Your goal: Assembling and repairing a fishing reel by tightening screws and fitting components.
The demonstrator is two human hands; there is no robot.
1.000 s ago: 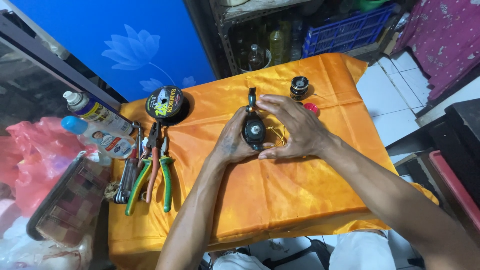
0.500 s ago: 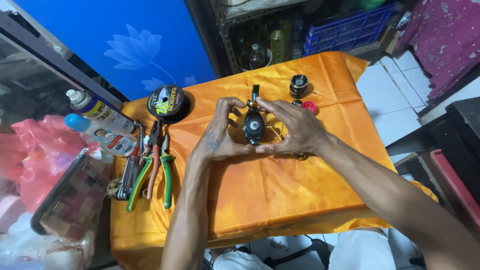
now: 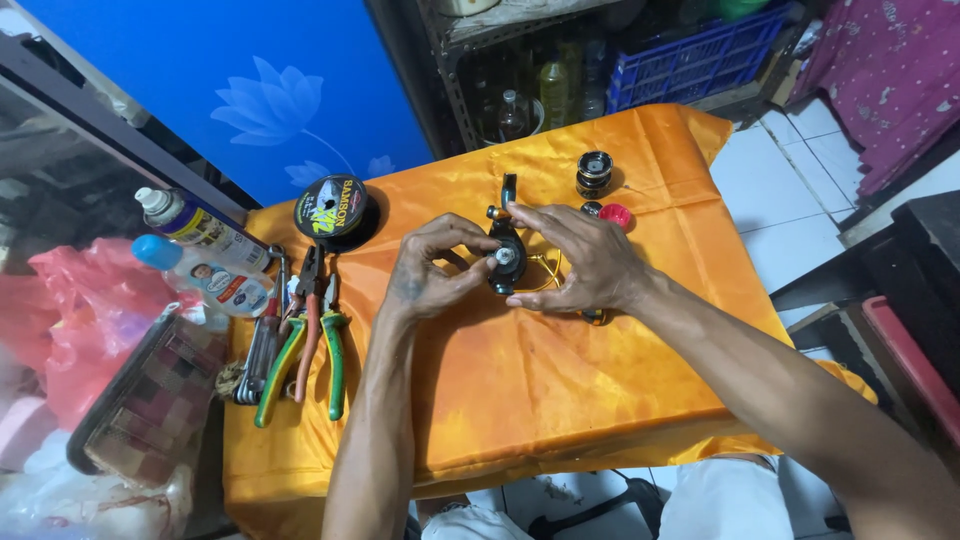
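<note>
- Reel [image 3: 507,258]: a black fishing reel body near the middle of the surface [image 3: 560,400], which is draped in orange cloth; its handle points up and away from the person.
- Left hand [image 3: 432,270]: fingers curled in a narrow pinch, the tips meeting at the small silvery part on the reel's near face; the grip is nearly closed on that part.
- Right hand [image 3: 585,262]: palm down, fingers spread wide over the reel's right side; fingertips touch the reel body and steady it, and the hand does not wrap around it.
- Spool [image 3: 594,174]: a black spool standing apart on the cloth, beyond the right hand.
- Red cap [image 3: 615,215]: a small red round piece just beyond the right hand's knuckles.
- Line spool [image 3: 331,208]: a flat black disc of fishing line at the far left of the cloth.
- Pliers [image 3: 310,335]: green-handled and orange-handled pliers lying side by side along the left edge.
- Bottles [image 3: 205,255]: a spray can and a blue-capped bottle lying left of the pliers.
</note>
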